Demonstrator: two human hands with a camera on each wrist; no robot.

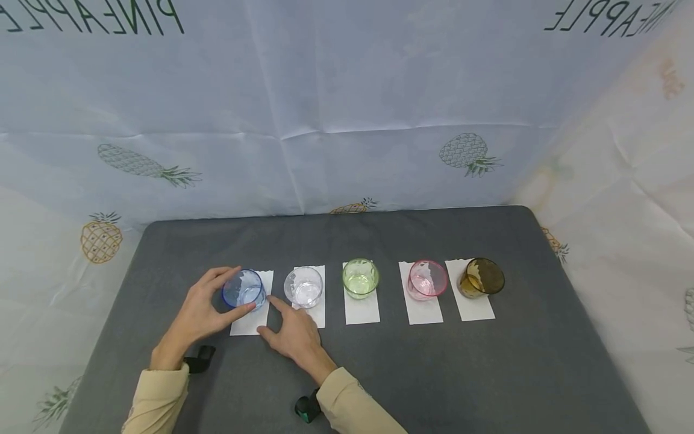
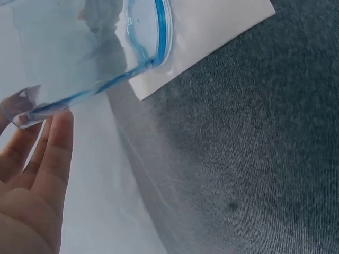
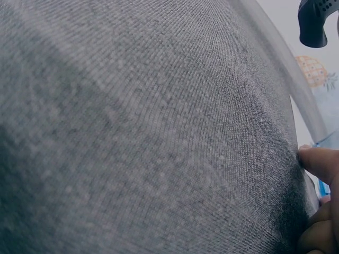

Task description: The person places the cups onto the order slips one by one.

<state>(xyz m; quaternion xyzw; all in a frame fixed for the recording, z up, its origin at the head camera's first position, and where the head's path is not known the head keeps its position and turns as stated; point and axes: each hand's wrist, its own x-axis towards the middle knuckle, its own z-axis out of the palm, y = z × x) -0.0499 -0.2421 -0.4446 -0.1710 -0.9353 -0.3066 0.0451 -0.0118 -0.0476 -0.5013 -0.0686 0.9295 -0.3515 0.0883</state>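
Observation:
At the left end of a row stands a blue-tinted glass [image 1: 243, 289] on a white paper slip [image 1: 250, 325]. My left hand [image 1: 203, 308] holds this glass near its rim, fingers on the far left side and thumb on the near side. In the left wrist view, fingertips meet the rim of the blue glass [image 2: 69, 53]. My right hand [image 1: 297, 335] is just right of the same slip, index finger and thumb extended towards its right edge. The right wrist view shows only part of the right hand [image 3: 323, 164]; whether it presses the paper is unclear.
To the right, a clear glass [image 1: 303, 287], a green glass [image 1: 360, 278], a pink glass [image 1: 427, 279] and a brown glass [image 1: 481, 278] stand on white slips. A dark grey cloth [image 1: 461, 374] covers the table. Behind hangs a pineapple-print curtain [image 1: 352, 78].

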